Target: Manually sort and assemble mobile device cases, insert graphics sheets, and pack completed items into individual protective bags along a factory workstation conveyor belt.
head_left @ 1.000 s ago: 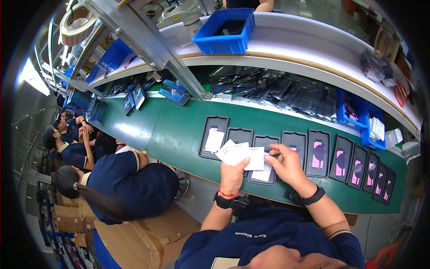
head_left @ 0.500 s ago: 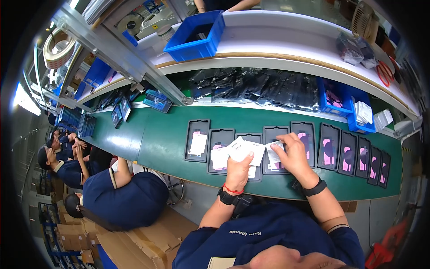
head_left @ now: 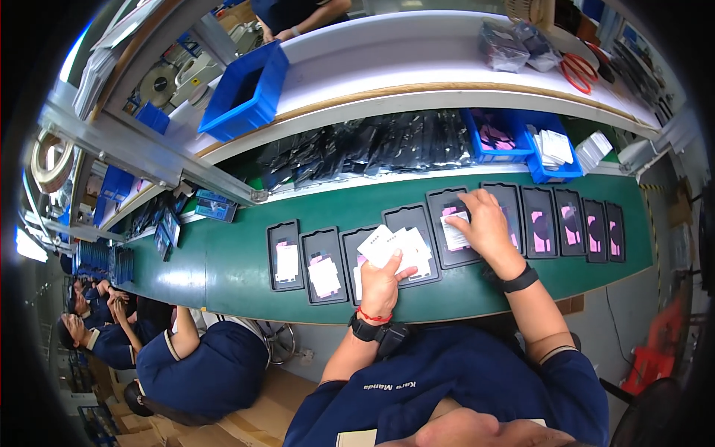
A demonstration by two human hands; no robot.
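My left hand (head_left: 380, 289) grips a fanned bunch of white folded leaflets (head_left: 377, 246), thumb on top, above two black trays in the row. My right hand (head_left: 489, 229) is over the black tray (head_left: 438, 195) just right of them. Its thumb and fingers are at a single white leaflet (head_left: 455, 234), which is in or just over that tray. The fingers partly cover the leaflet and the tray's right side. Farther left, a black tray (head_left: 335, 232) and another black tray (head_left: 283, 224) each have white leaflets lying over pink pieces.
Several black trays (head_left: 538, 191) with pink and dark pieces continue rightward on the green table (head_left: 223, 261). Behind stand a blue bin of pink pieces (head_left: 497, 156), a blue bin of white leaflets (head_left: 555, 174) and piled black plastic bags (head_left: 365, 149). Co-workers (head_left: 201, 365) sit at left.
My view has shifted, so the bench appears farther left. The right hand's leaflet is now farther into the tray. White leaflets now show in the tray beside my left hand.
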